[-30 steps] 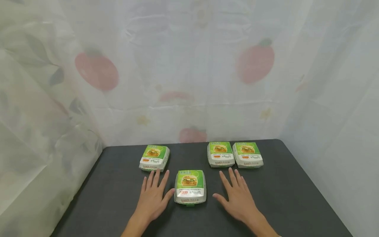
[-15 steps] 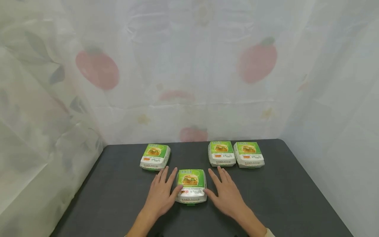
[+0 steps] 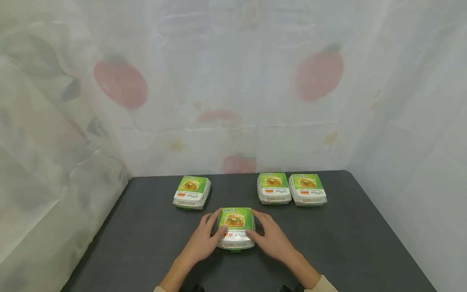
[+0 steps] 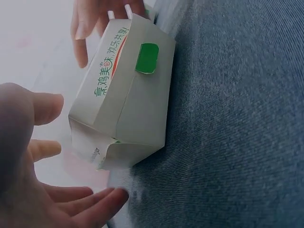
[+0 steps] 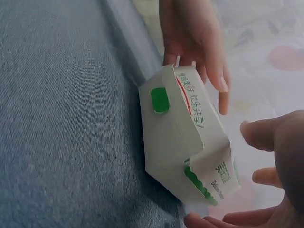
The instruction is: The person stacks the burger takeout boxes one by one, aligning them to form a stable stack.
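Observation:
A white and green burger box [image 3: 235, 221], its lid printed with a burger, sits on the dark table [image 3: 350, 251] near the middle. My left hand [image 3: 205, 240] is at its left side and my right hand [image 3: 273, 240] at its right, thumbs overlapping the lid's edges in the head view. The left wrist view has the box [image 4: 142, 99] closed, with a green tab [image 4: 147, 58] on its front; the left hand [image 4: 33, 175] shows spread fingers and a small gap to the carton. Relaxed, separated fingers of the right hand [image 5: 280, 175] lie close beside the box [image 5: 166, 137].
Farther back stand three more burger boxes: one at the left [image 3: 191, 192], and a pair side by side, the nearer-centre box [image 3: 274, 189] and the rightmost box [image 3: 308, 190]. A pale curtain [image 3: 233, 81] with strawberry prints hangs behind the table and along both sides.
Both hands have moved inward from either side to the front box, the right one travelling farther. Their fingers were spread flatter before. The boxes have kept their places on the table.

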`<state>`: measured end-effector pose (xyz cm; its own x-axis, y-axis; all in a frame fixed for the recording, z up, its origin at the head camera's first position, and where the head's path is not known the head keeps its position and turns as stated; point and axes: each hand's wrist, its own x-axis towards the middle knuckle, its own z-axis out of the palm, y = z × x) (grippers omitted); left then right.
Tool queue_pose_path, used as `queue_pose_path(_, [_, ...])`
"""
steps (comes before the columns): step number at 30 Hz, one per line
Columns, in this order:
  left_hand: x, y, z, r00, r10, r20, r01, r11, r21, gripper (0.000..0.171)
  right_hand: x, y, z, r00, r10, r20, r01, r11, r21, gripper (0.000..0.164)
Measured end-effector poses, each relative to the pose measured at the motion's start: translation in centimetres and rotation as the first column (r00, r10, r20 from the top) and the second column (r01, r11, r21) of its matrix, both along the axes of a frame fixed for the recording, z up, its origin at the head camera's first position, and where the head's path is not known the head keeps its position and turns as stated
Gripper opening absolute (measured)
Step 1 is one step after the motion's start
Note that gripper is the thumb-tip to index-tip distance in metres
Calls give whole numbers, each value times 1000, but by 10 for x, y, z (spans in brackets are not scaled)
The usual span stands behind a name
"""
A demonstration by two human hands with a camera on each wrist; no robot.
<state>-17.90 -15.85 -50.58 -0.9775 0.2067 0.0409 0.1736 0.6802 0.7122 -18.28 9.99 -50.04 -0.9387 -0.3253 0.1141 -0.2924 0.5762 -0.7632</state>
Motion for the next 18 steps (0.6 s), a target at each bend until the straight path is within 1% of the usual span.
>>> queue_pose_path(3, [-1,-1,-1,998,-23,58,18,997,81,71,-2,-1,-2,999,14,52,-11,998,-66,70])
queue_pose_path(6, [-3,-2,-3,995,-37,90,25,992,126,71,-6,-2,-4,993,25,112,-12,993,-120,68])
queue_pose_path(12, [-5,-1,-7,992,-51,119,33,987,154,67,-9,0,-9,978,48,204,-3,977,-214,66])
queue_pose_path(18, [-4,4,-5,992,-58,110,37,982,187,64,-8,3,-9,967,58,248,11,963,-268,65])
